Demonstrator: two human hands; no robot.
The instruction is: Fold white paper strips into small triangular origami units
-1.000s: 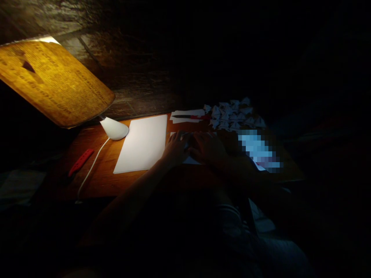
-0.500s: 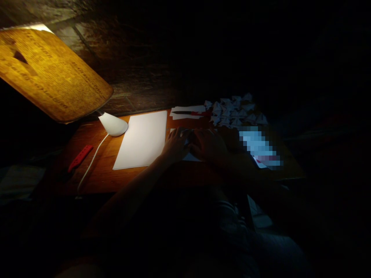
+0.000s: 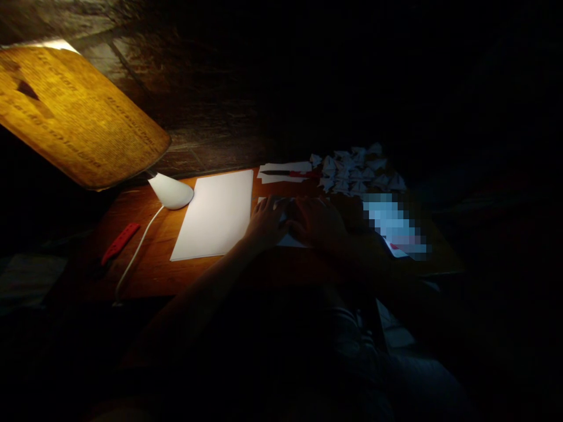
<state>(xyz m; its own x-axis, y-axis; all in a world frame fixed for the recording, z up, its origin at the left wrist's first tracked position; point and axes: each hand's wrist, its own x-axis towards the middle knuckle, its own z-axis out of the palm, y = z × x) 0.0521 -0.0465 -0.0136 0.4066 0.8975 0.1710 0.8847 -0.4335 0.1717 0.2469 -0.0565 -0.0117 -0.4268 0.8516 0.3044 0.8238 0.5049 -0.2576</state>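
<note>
My left hand (image 3: 265,223) and my right hand (image 3: 317,222) lie side by side on a small piece of white paper (image 3: 290,239) at the middle of a dimly lit wooden table (image 3: 149,264). Both hands press down on the paper with bent fingers; most of the paper is hidden under them. A white sheet stack (image 3: 217,214) lies just left of my left hand. Behind my right hand sits a heap of several small folded white paper pieces (image 3: 357,170).
A white lamp (image 3: 170,190) with a cord stands at the back left, below a yellow-lit board (image 3: 74,117). A red-handled tool (image 3: 118,244) lies near the left edge. Paper strips with a red-handled knife (image 3: 288,172) lie at the back. A blurred lit screen (image 3: 394,227) is at the right.
My hands stay on the small paper with only slight finger shifts. The view has drifted a little; nothing else has moved.
</note>
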